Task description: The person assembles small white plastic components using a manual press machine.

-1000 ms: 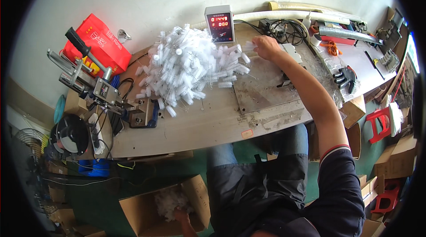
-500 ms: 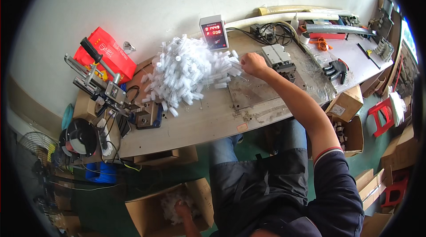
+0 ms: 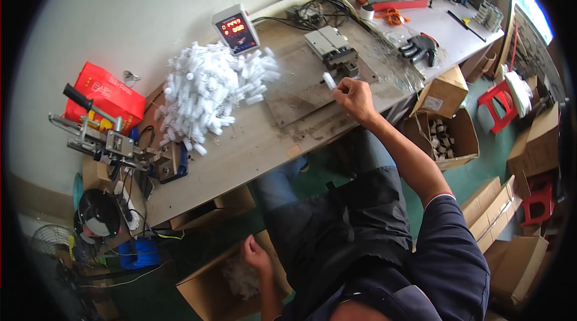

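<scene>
Brush [image 3: 329,80] sits pinched in your right grip [image 3: 354,98], upper center; a large heap [image 3: 201,89] remains on the desk [image 3: 237,162], upper left; white pieces [image 3: 241,276] lie in the lower-center carton [image 3: 201,288]. Your left grip [image 3: 257,256] is unclear.

Navy shirt [image 3: 452,252], black apron [image 3: 366,210], blue jeans [image 3: 375,151]

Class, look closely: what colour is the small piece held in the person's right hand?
The small piece is white, seen best in the head view.
</scene>
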A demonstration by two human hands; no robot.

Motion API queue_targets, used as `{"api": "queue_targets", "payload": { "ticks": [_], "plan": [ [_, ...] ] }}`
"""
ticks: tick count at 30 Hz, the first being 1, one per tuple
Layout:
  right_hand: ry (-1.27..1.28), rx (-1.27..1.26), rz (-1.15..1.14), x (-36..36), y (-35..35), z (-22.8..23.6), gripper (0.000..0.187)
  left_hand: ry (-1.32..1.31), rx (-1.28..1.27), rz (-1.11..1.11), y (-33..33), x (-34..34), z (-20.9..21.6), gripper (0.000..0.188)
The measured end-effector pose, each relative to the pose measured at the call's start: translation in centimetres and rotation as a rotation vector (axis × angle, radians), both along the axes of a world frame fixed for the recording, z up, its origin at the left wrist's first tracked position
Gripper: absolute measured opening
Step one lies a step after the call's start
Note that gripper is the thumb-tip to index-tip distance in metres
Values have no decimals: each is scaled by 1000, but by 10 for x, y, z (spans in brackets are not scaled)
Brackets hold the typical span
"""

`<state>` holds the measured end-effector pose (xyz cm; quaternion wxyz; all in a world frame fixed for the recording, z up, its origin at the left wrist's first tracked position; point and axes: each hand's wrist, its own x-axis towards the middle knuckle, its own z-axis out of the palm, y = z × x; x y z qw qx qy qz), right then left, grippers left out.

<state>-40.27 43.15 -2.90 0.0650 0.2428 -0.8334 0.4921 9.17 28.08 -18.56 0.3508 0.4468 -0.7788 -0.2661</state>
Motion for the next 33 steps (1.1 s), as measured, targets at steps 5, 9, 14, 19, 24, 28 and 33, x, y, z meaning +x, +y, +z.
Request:
{"api": "queue_targets", "payload": {
  "ticks": [5,9,14,19,24,28,33],
  "plan": [
    [26,-25,-98,-18,19,-13,19,112,-364,-340,-4,-119,86,14],
    [37,21,-162,-18,15,-7,21,245,-431,-523,-12,-210,133,14],
    [-7,12,-240,-16,12,-9,21,300,-297,-651,-22,-312,161,14],
    [-22,8,-257,-15,6,-8,22,266,3,-608,-40,-356,151,15],
    [-43,54,-332,-23,7,-8,21,296,188,-551,-39,-360,144,14],
    [-62,98,-353,-23,0,-6,21,315,114,-575,-44,-360,140,14],
    [-97,51,-333,-24,0,-6,21,313,109,-591,-45,-357,142,14]
  ]
}}
